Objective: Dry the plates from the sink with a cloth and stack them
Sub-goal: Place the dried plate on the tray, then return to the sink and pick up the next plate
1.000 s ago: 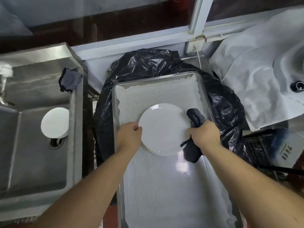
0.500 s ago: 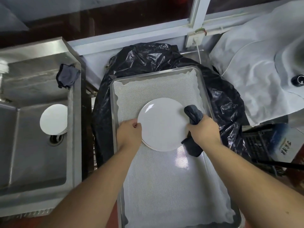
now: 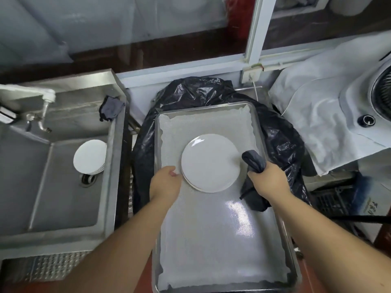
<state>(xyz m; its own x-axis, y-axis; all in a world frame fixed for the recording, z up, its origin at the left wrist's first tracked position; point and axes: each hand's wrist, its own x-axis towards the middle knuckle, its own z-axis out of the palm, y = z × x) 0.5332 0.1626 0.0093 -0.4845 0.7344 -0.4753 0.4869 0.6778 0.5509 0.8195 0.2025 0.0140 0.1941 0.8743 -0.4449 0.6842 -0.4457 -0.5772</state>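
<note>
A stack of white plates [image 3: 209,162] lies on the lined metal tray [image 3: 157,144], in its far half. My left hand [image 3: 166,182] is at the stack's left rim, thumb tip just touching the edge and not over it. My right hand [image 3: 267,180] is to the right of the stack and grips a dark grey cloth [image 3: 254,161]; a small gap separates cloth and plates. More white plates [image 3: 90,156] are stacked in the steel sink [image 3: 63,197] at the left, beside the drain.
A second dark cloth [image 3: 111,107] hangs over the sink's far right corner, and a tap [image 3: 45,115] sits at its far left. A black plastic bag [image 3: 281,144] lies under and around the tray. A white sheet [image 3: 317,123] covers an appliance on the right.
My right hand has drawn the cloth rightward off the top plate. My left thumb has slid off the rim to the stack's edge. The plate now rests flat on the stack.
</note>
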